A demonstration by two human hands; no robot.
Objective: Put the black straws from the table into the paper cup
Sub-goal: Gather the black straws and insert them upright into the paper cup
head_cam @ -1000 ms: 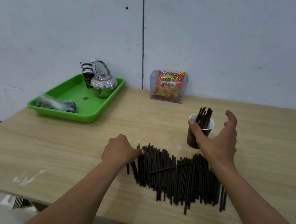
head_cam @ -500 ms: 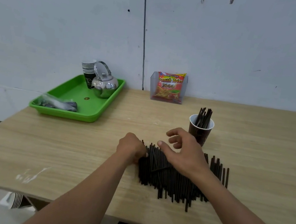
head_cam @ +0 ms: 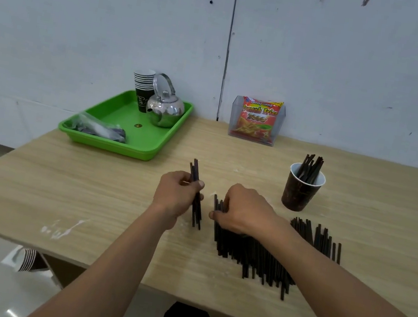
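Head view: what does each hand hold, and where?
Left hand grips a few black straws around their middle. Right hand curls over the straw pile's left edge; a grip cannot be told.

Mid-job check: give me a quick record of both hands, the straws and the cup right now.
left hand: grips a small bundle of straws, nearly upright
right hand: fingers curled round the left end of the pile
pile: many straws lying flat on the table
cup: upright, right of both hands, untouched
cup straws: several standing inside
tray: far left, holds kettle
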